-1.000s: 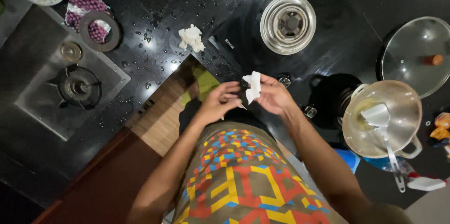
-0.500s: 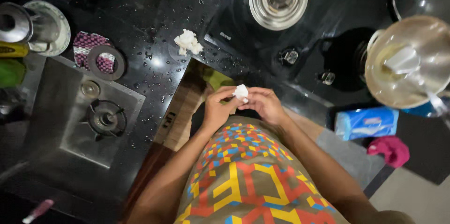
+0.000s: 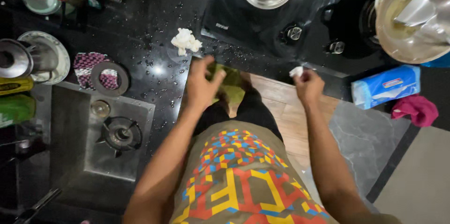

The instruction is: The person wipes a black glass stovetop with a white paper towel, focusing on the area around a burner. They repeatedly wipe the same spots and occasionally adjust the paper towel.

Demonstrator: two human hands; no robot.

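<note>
Countertop (image 3: 154,13) glossy black stone, wet droplets. Sink (image 3: 70,130) matt grey metal. Pot (image 3: 412,22) shiny steel. Crumpled white paper (image 3: 296,71) in right hand (image 3: 308,85). Floor (image 3: 290,111) smooth wood.

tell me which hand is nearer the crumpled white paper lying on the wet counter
Left. The left hand is just below the crumpled white paper, fingers spread toward it. The right hand is well off to its right, pinching a small white wad.

We see the crumpled tissue (image 3: 186,41) lying on the counter (image 3: 154,13), just past our left hand (image 3: 202,83). The sink (image 3: 101,130) sits left of us. The tissue pack (image 3: 385,85) lies right of our right hand (image 3: 308,85), below the pot (image 3: 412,17).
</note>
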